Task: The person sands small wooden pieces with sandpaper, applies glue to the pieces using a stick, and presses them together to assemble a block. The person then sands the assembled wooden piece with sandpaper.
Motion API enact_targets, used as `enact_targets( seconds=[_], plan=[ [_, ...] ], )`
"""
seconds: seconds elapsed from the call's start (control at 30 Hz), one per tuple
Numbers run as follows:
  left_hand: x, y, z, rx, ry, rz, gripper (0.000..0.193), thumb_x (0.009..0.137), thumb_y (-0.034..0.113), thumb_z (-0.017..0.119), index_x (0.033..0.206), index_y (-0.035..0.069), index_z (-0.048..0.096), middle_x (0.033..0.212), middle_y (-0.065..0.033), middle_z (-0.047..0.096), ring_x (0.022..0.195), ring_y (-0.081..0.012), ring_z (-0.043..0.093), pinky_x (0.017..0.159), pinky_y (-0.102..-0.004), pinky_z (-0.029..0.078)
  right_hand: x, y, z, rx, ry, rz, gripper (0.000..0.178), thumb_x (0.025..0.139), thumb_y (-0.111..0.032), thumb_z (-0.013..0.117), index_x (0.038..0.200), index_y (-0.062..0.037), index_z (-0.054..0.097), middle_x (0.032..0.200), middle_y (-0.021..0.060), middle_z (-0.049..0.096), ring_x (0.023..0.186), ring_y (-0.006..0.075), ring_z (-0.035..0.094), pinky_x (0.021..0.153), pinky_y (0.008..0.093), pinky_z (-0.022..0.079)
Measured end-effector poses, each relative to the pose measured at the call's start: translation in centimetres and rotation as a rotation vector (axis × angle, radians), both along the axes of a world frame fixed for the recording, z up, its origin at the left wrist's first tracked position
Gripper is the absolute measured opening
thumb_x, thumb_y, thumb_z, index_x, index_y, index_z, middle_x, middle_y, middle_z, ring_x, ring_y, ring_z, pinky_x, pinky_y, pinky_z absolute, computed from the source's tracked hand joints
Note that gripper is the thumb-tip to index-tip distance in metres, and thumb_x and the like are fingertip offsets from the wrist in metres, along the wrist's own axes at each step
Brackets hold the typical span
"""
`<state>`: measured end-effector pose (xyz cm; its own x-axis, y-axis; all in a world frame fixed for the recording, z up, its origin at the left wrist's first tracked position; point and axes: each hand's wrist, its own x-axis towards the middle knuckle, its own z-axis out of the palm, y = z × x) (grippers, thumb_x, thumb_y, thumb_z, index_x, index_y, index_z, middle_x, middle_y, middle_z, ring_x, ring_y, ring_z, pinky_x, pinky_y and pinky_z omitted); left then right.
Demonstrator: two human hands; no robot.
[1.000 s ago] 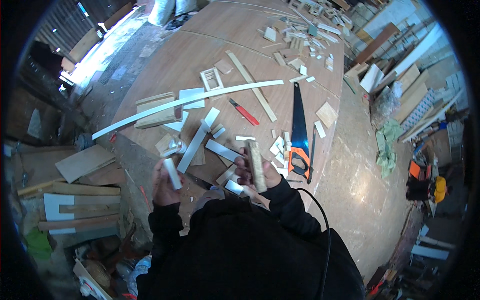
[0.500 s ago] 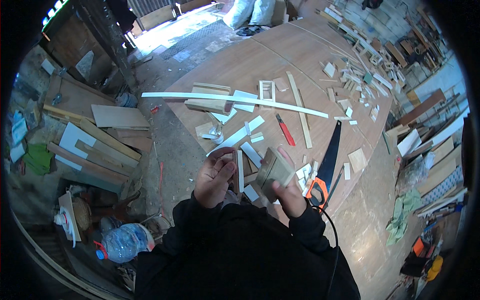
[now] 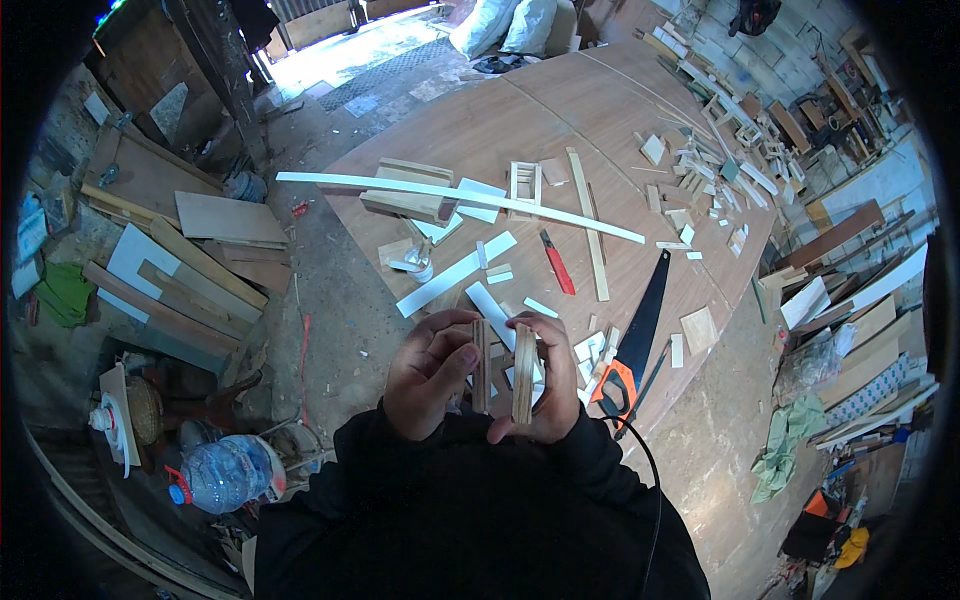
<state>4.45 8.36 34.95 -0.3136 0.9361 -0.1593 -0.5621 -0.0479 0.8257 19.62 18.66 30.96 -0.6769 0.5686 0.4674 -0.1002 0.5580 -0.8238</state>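
Observation:
My left hand [image 3: 430, 375] grips a thin wooden board [image 3: 481, 366] by its side, its edge turned up toward me. Close beside it, a thicker wooden block [image 3: 523, 374] stands on edge in my right hand [image 3: 552, 380]. The two pieces are held side by side with a narrow gap between them, over the near edge of the table. White strips [image 3: 490, 312] lie just beyond my hands. To the right rests a handsaw [image 3: 641, 325] with an orange and black handle, and a red utility knife [image 3: 558, 264] lies farther off.
A long white strip [image 3: 460, 195] crosses the wooden table [image 3: 480, 130] over wooden channel pieces [image 3: 410, 190]. A small wooden frame [image 3: 525, 187] and a small jar [image 3: 420, 267] stand nearby. Offcuts [image 3: 700, 180] pile up at the far right. On the floor at left is a plastic bottle [image 3: 228, 474].
My right hand has turned the wooden block from its broad face onto its edge and brought it left, nearer the board in my left hand. The view has shifted slightly.

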Motion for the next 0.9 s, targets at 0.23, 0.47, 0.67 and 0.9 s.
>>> enact_targets(
  seconds=[0.23,0.47,0.67,0.9],
  plan=[
    [0.6,0.0,0.7,0.062,0.195,-0.089,0.036,0.091,0.013,0.060,0.123,0.003,0.046,0.097,-0.0066,0.058,0.089,-0.0110,0.058,0.080,-0.0271,0.049,0.1,0.1,0.2,0.029,0.050,0.019,0.116,0.041,-0.055,0.087,0.130,-0.0011,0.035,0.120,0.0194,0.046,0.109,0.0350,0.047,0.093,0.0438,0.038],
    [0.6,0.0,0.8,0.122,0.294,-0.076,0.034,0.091,0.013,0.057,0.121,0.003,0.045,0.103,-0.0101,0.058,0.093,-0.0139,0.058,0.079,-0.0309,0.051,-0.5,-0.3,0.9,0.021,0.073,0.025,0.117,0.036,-0.054,0.088,0.129,-0.0023,0.038,0.118,0.0175,0.046,0.109,0.0347,0.046,0.093,0.0437,0.038],
    [0.4,0.2,1.1,0.106,0.286,-0.072,0.035,0.091,0.015,0.058,0.121,0.002,0.046,0.099,-0.0106,0.059,0.093,-0.0147,0.059,0.082,-0.0319,0.050,-1.0,0.1,0.8,0.041,0.068,0.037,0.118,0.034,-0.051,0.089,0.129,-0.0031,0.038,0.118,0.0171,0.046,0.109,0.0348,0.046,0.093,0.0436,0.038],
    [0.4,0.4,1.0,0.173,0.325,-0.054,0.033,0.091,0.013,0.059,0.120,0.003,0.046,0.093,-0.0079,0.059,0.086,-0.0130,0.061,0.076,-0.0283,0.051,-0.6,-0.1,0.5,-0.006,0.105,0.057,0.117,0.040,-0.054,0.088,0.131,-0.0029,0.037,0.122,0.0164,0.046,0.113,0.0345,0.045,0.096,0.0430,0.037]
  ],
)
